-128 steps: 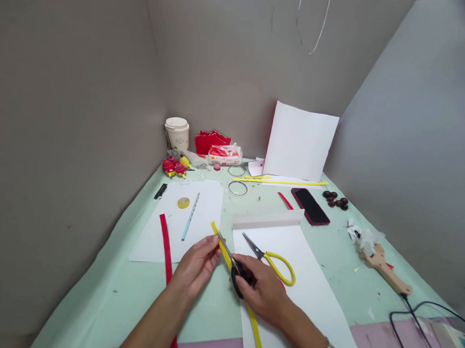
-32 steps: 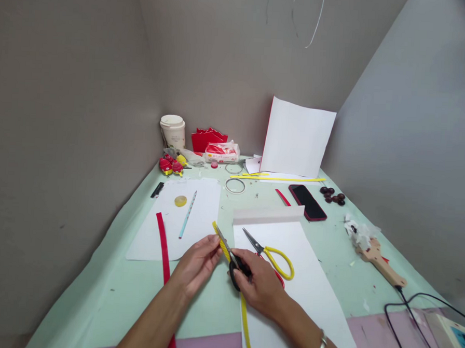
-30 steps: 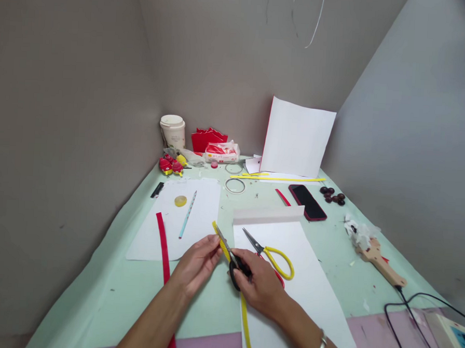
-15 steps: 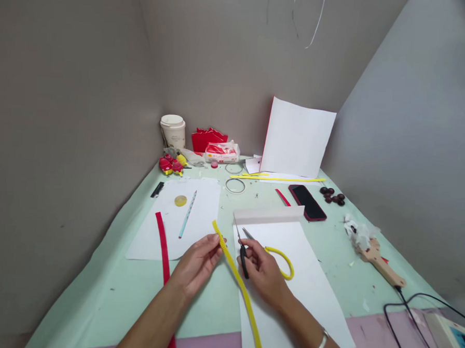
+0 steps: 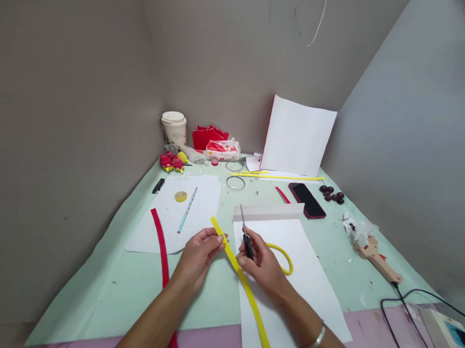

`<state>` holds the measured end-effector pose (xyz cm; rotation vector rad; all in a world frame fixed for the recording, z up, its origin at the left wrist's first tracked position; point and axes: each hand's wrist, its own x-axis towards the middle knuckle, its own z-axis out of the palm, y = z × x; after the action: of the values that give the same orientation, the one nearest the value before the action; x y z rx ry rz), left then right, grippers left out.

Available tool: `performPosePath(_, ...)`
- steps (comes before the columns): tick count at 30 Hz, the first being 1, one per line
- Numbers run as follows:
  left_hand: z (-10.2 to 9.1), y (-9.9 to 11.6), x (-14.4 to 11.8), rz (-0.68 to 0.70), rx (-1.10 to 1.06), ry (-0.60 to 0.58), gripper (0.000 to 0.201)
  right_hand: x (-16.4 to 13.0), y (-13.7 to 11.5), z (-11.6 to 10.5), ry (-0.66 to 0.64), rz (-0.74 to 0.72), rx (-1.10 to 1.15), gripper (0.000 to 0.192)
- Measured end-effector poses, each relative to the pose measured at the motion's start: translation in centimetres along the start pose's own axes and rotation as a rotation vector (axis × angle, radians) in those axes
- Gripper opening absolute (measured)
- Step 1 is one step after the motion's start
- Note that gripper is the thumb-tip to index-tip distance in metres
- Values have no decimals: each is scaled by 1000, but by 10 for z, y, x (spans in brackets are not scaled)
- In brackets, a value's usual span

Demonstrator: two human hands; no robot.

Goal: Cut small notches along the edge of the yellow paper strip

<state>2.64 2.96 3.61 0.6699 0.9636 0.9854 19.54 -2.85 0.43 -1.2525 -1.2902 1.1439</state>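
Observation:
My left hand (image 5: 203, 255) pinches a narrow yellow strip (image 5: 254, 305) near its upper end, where fine crosswise cuts show along the edge. From there the strip runs down past the front edge of the table. My right hand (image 5: 264, 264) grips black-handled scissors (image 5: 248, 246), their blades pointing up and looking closed together. Its thumb is beside the strip; I cannot tell whether they touch. A yellow loop (image 5: 285, 257) shows behind this hand, over a white sheet (image 5: 307, 297). To the left, a red strip (image 5: 162, 243) passes behind my left forearm.
A pencil (image 5: 187, 210) and tape roll (image 5: 180, 196) lie on another white sheet (image 5: 147, 237). Rightward are a phone (image 5: 309, 201), dark beads (image 5: 332, 195) and a corded glue gun (image 5: 378, 259). A lidded cup (image 5: 174, 128) and a propped white board (image 5: 299, 136) stand behind.
The scissor blades, spread apart before, are now together and point more upright. My right hand has moved slightly up. The left hand keeps its pinch on the yellow strip.

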Motion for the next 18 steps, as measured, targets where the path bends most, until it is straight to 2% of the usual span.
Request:
performPosePath(2,2,-1,-1,13,33,6,18,1,-1,3,9,3,-77,66)
performPosePath(6,4,-6,-1,53,114,6,29,2,-3,5,7,2,-163,61)
performPosePath(18,2,-18,3,128,235,-27,27,6,-1,5,-7,-33,-215,58)
